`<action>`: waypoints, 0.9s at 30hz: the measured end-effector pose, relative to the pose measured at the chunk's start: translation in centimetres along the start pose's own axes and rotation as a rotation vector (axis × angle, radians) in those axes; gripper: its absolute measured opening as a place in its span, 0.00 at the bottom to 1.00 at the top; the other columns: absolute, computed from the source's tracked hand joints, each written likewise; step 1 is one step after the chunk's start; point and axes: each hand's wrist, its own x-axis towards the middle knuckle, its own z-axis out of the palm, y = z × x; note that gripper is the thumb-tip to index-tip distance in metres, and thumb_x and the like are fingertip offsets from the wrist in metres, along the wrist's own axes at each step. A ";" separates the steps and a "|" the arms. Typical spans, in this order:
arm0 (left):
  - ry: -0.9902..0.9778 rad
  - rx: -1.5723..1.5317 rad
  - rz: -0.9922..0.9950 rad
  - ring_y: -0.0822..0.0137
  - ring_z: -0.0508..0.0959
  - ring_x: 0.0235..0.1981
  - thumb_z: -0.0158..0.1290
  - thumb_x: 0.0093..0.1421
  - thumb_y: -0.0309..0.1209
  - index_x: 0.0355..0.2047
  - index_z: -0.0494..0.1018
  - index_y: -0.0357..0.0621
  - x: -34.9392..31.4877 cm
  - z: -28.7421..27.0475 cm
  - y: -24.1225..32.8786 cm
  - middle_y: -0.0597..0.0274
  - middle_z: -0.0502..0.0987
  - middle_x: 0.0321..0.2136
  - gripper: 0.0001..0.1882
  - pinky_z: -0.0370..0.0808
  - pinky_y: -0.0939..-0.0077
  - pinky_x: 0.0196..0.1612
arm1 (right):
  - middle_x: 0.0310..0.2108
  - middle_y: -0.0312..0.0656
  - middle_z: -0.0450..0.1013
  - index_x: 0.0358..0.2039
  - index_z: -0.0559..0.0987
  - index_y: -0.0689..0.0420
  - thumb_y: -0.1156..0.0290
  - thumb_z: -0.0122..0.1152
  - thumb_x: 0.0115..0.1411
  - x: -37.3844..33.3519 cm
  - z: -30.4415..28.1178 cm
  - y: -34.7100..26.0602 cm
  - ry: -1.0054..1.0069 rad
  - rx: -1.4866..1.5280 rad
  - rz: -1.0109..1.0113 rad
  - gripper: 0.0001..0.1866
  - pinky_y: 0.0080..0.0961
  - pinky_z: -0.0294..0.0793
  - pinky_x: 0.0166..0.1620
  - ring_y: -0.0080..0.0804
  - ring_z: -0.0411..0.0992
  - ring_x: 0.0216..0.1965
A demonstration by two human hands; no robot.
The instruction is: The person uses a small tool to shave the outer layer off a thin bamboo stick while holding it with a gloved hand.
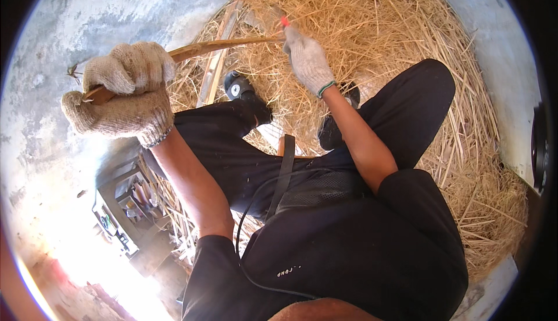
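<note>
My left hand (pixel 125 91), in a knitted off-white work glove, is wrapped round the thick end of a long split strip of bamboo or wood (pixel 218 46). The strip runs to the right, slightly bowed, and tapers toward my right hand (pixel 308 59). That hand wears a pale glove with a green cuff, and its fingers are closed at the strip's thin end. A small red tip (pixel 285 21) sticks out above my right fingers. A blurred greyish shape lies beside it; what tool this is, if any, I cannot make out.
A deep heap of straw-like shavings (pixel 372 7) spreads ahead and to the right. A wooden slat (pixel 220 53) lies by my left shoe (pixel 235 85). Worn bluish walls (pixel 168 7) stand on both sides. At lower left is a wooden shelf (pixel 125 204) with small items.
</note>
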 end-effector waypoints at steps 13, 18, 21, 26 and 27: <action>-0.070 -0.007 -0.036 0.63 0.62 0.12 0.43 0.60 0.62 0.15 0.70 0.44 1.3 1.9 -0.7 0.62 0.62 0.11 0.34 0.60 0.63 0.17 | 0.16 0.44 0.69 0.32 0.78 0.58 0.34 0.36 0.69 1.8 2.4 11.2 -0.039 -0.481 -0.086 0.38 0.39 0.71 0.24 0.34 0.71 0.18; -0.035 -0.061 -0.036 0.60 0.62 0.11 0.38 0.62 0.64 0.16 0.71 0.40 -0.7 2.0 -0.5 0.57 0.64 0.11 0.38 0.61 0.60 0.16 | 0.16 0.33 0.65 0.24 0.72 0.52 0.32 0.45 0.65 1.0 0.6 6.3 -0.223 0.255 0.632 0.34 0.27 0.61 0.18 0.24 0.63 0.15; 0.003 -0.081 -0.018 0.59 0.62 0.11 0.38 0.62 0.64 0.16 0.71 0.39 -0.5 2.3 -0.6 0.56 0.65 0.12 0.38 0.62 0.60 0.16 | 0.16 0.32 0.65 0.25 0.73 0.54 0.33 0.48 0.65 1.5 -0.3 4.5 0.024 0.168 0.379 0.33 0.27 0.61 0.18 0.24 0.63 0.15; -0.042 -0.064 0.002 0.58 0.63 0.11 0.38 0.62 0.64 0.18 0.71 0.38 -0.3 2.7 -1.0 0.54 0.65 0.13 0.38 0.63 0.60 0.16 | 0.19 0.42 0.70 0.37 0.79 0.62 0.40 0.41 0.70 -0.4 0.9 1.7 0.060 -0.310 -0.291 0.34 0.34 0.70 0.25 0.28 0.69 0.20; -0.041 -0.068 -0.001 0.58 0.64 0.12 0.38 0.62 0.64 0.18 0.71 0.38 -0.4 2.8 -1.0 0.54 0.65 0.13 0.38 0.64 0.60 0.16 | 0.20 0.43 0.71 0.39 0.79 0.62 0.41 0.40 0.71 -0.7 1.3 1.7 0.027 -0.429 -0.374 0.34 0.35 0.71 0.26 0.28 0.70 0.21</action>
